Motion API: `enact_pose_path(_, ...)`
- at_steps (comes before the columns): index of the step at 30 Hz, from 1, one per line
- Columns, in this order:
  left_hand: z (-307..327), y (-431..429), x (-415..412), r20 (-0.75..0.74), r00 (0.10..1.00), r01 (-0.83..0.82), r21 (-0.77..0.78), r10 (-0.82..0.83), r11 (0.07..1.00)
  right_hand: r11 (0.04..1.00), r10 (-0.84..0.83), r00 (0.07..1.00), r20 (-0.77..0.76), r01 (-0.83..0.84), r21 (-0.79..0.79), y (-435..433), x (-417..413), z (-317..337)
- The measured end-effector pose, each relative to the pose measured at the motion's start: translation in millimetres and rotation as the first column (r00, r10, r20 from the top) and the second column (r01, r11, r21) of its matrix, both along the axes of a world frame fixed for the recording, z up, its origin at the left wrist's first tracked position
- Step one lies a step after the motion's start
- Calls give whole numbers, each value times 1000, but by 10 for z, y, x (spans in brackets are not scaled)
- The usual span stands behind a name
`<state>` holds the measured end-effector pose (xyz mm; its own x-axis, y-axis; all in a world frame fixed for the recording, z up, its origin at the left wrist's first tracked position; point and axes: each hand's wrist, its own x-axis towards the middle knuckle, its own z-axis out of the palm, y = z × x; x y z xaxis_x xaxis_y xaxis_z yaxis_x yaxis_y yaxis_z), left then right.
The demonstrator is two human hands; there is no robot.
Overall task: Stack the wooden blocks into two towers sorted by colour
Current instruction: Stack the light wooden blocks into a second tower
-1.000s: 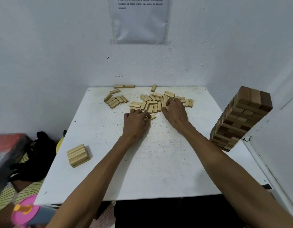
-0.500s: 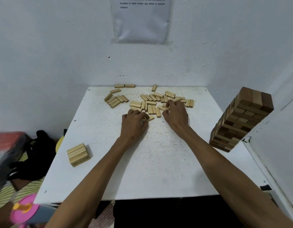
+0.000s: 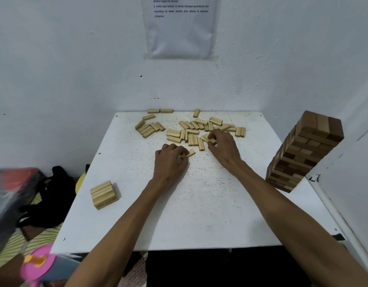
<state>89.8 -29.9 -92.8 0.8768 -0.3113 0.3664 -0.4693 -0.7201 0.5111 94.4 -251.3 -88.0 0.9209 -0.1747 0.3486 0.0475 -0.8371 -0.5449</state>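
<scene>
Dozens of pale, smooth wooden blocks (image 3: pixel 191 131) lie scattered flat at the white counter's (image 3: pixel 199 204) far side. The left hand (image 3: pixel 170 162), its grip closed on one block (image 3: pixel 190 153) pointing away and rightward, sits nearest. The right hand (image 3: pixel 224 148) pinches another block (image 3: pixel 210 139) at the scatter's edge. A short pale stack (image 3: pixel 103 194) waits near-left, and a brown tower (image 3: pixel 303 152) stands right.

I see pale rectangular wooden blocks (image 3: pixel 191 131) scattered flat beyond a short pale stack (image 3: pixel 103 194); a tall brown-toned wooden tower (image 3: pixel 303 150) stands far right of it.
</scene>
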Motion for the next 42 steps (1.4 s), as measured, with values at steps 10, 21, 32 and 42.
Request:
enact_pose_path(10,36,244,-389,7,999,-42,-75,42,996,979,-59,997,59,46,197,175,-644,125)
enact_pose_path(21,-86,703,-1003,-34,985,-169,-42,168,985,957,249,968,21,-249,151,670,-1447,-110)
enact_pose_path(32,-23,723,-1058,-83,976,-207,-78,201,975,911,377,925,51,-380,161,710,-1486,-99)
enact_pose_path(42,179,613,-1014,-162,985,-78,-116,59,990,908,368,929,-43,-350,229,589,-1459,-70)
